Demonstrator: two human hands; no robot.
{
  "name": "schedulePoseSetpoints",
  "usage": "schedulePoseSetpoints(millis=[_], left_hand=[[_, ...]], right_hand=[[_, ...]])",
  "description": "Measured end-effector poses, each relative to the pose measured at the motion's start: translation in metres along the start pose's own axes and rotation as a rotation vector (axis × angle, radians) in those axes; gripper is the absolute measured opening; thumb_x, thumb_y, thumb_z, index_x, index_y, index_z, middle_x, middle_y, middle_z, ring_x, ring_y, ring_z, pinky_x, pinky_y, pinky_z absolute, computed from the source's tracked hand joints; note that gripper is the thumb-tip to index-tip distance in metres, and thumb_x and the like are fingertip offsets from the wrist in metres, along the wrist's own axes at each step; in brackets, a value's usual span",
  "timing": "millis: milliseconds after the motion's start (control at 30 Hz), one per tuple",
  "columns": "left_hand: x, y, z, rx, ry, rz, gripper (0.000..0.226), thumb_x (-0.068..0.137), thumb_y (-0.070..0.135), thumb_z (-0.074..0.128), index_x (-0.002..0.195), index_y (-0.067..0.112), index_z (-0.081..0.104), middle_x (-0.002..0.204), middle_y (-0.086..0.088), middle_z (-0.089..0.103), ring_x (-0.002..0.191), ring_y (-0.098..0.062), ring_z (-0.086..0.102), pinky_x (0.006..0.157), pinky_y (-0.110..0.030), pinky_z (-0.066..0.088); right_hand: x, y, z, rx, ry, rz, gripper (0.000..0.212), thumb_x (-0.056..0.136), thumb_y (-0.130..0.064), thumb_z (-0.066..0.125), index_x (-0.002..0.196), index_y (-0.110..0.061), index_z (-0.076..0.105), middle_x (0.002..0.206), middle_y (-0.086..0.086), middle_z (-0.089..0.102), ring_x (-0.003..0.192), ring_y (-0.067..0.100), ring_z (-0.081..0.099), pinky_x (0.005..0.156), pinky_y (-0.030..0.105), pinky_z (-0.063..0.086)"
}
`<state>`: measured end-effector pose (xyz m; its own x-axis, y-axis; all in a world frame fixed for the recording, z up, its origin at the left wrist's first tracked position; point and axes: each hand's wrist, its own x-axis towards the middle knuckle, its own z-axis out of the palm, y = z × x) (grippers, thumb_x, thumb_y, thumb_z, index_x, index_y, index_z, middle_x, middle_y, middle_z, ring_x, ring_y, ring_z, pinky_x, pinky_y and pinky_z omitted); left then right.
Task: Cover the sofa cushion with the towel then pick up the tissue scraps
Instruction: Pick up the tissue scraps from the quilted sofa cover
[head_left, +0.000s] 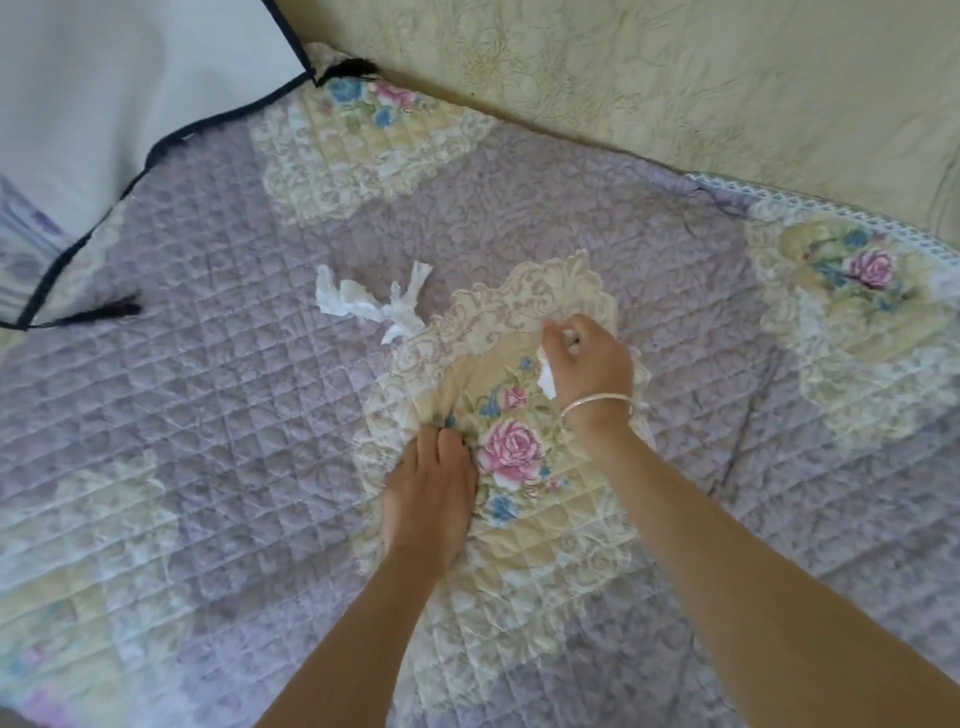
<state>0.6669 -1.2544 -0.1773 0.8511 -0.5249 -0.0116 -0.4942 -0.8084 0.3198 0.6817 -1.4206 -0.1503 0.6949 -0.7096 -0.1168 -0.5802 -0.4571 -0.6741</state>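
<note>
Scrap pickup step, towel looks laid already. Left hand (431, 493) presses flat, fingers together, on the quilted lilac floral towel (208, 415) covering the sofa cushion. Right hand (589, 358), silver bangle (597, 404) at the wrist, pinched closed on a small white tissue scrap (545, 376). Next: reach left-forward for the crumpled white tissue scraps (371, 304) lying loose beyond. Open room all around them; white navy-piped pillow (130, 104) far left, cream sofa backrest (675, 78) behind.
</note>
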Motion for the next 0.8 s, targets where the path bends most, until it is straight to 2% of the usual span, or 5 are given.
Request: schedulePoseSetpoints(millis=[267, 367, 433, 600, 800], left_hand=[[0.068, -0.008, -0.036, -0.178, 0.418, -0.103, 0.034, 0.089, 0.012, 0.036, 0.109, -0.007, 0.056, 0.092, -0.025, 0.061, 0.078, -0.038, 0.061, 0.064, -0.039, 0.052], [0.094, -0.026, -0.035, 0.083, 0.272, -0.085, 0.042, 0.093, 0.02, 0.04, 0.129, 0.001, 0.046, 0.128, -0.027, 0.05, 0.115, -0.045, 0.049, 0.097, -0.053, 0.039], [0.107, -0.043, -0.031, 0.156, 0.117, -0.114, 0.052, 0.094, 0.035, 0.042, 0.141, 0.017, 0.032, 0.151, -0.017, 0.025, 0.138, -0.042, 0.018, 0.112, -0.057, 0.013], [0.118, -0.053, -0.023, 0.125, 0.018, -0.187, 0.056, 0.092, 0.044, 0.04, 0.142, 0.023, 0.028, 0.152, -0.014, 0.022, 0.138, -0.042, 0.012, 0.109, -0.062, 0.013], [0.107, -0.029, -0.021, 0.004, 0.123, 0.092, 0.05, 0.087, -0.004, 0.048, 0.135, 0.007, 0.042, 0.12, -0.018, 0.056, 0.104, -0.035, 0.05, 0.091, -0.043, 0.041]], right_hand=[[-0.024, -0.006, 0.028, -0.008, -0.385, -0.012, 0.05, 0.091, -0.022, 0.05, 0.047, -0.022, 0.025, 0.049, -0.003, 0.031, 0.054, 0.021, 0.036, 0.059, 0.031, 0.028], [-0.021, -0.006, 0.028, -0.037, -0.389, 0.004, 0.05, 0.091, -0.021, 0.049, 0.047, -0.021, 0.025, 0.049, -0.003, 0.029, 0.045, 0.011, 0.027, 0.057, 0.032, 0.027], [-0.022, -0.005, 0.03, -0.038, -0.397, 0.014, 0.049, 0.091, -0.022, 0.048, 0.048, -0.021, 0.025, 0.049, -0.003, 0.029, 0.045, 0.012, 0.027, 0.055, 0.031, 0.026], [-0.021, -0.001, 0.031, -0.038, -0.397, 0.007, 0.045, 0.091, -0.026, 0.047, 0.048, -0.02, 0.033, 0.048, -0.004, 0.031, 0.046, 0.013, 0.03, 0.044, 0.027, 0.023], [-0.015, 0.001, 0.03, -0.036, -0.45, 0.023, 0.042, 0.091, -0.028, 0.046, 0.051, -0.02, 0.036, 0.049, -0.004, 0.032, 0.045, 0.011, 0.03, 0.044, 0.026, 0.025]])
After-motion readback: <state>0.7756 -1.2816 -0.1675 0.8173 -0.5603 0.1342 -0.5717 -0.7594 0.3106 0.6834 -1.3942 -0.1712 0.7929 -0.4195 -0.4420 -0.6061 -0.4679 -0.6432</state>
